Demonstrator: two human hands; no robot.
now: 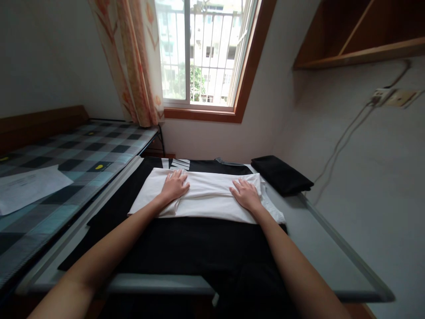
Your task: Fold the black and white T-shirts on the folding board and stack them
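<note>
A white garment [209, 190], folded into a long strip, lies across a black garment [199, 246] spread on the table. My left hand [174, 184] rests flat on the strip's left part, fingers spread. On its right part lies my right hand [246, 193], palm down with fingers apart. Neither hand grips the cloth. At the strip's right end, some white fabric sticks out past the fold. Beyond it, the black garment shows white stripes near its far edge. Whether the white piece is a shirt, I cannot tell.
A folded black cloth [282, 175] sits at the table's back right. The grey table [335, 252] has a raised rim. To the left stands a bed with a checked mattress [109, 148] and a paper sheet [31, 188]. A curtain [136, 62] hangs beside the barred window; cables run down the right wall.
</note>
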